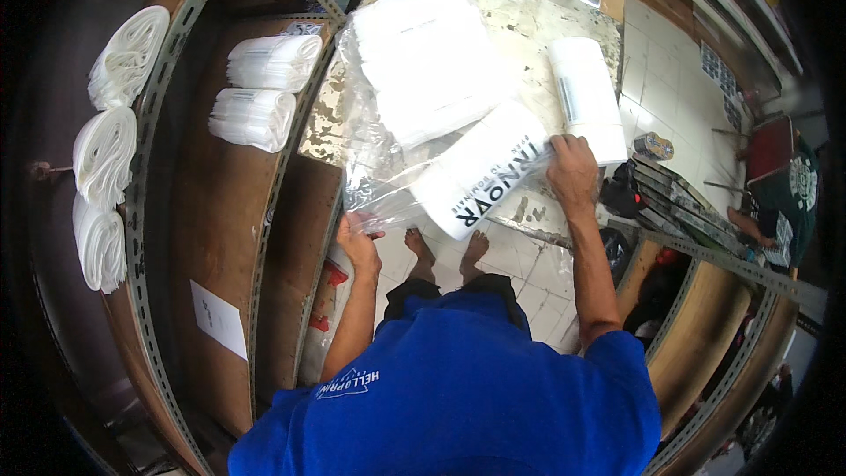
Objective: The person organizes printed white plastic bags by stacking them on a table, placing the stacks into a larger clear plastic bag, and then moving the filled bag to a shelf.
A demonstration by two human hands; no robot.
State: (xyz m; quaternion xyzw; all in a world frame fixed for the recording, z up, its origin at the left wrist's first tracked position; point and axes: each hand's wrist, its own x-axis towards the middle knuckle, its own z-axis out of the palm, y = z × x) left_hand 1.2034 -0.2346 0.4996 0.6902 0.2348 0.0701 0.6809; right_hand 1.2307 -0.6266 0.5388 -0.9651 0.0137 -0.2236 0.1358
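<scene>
Near the front edge of the worn table (533, 207), my left hand (359, 245) pinches the rim of a clear plastic bag (374, 178). My right hand (573, 172) grips the right end of a white folded bundle (480, 172) with black printing. This bundle lies aslant, and its left end is against or inside the bag's mouth; glare on the film hides which. Beyond it sits a wide stack of white folded pieces (432, 62), with clear film along its left side. Another white bundle (586, 92) stands to the right, just past my right hand.
On the left, a metal-framed wooden shelf (233, 203) holds white bundles (256, 119), with more (104, 159) farther out. A paper sheet (218, 319) lies on it. At right are a tin (654, 146), stacked dark frames (674, 203) and another shelf (705, 335). Someone's arm (749, 227) shows far right.
</scene>
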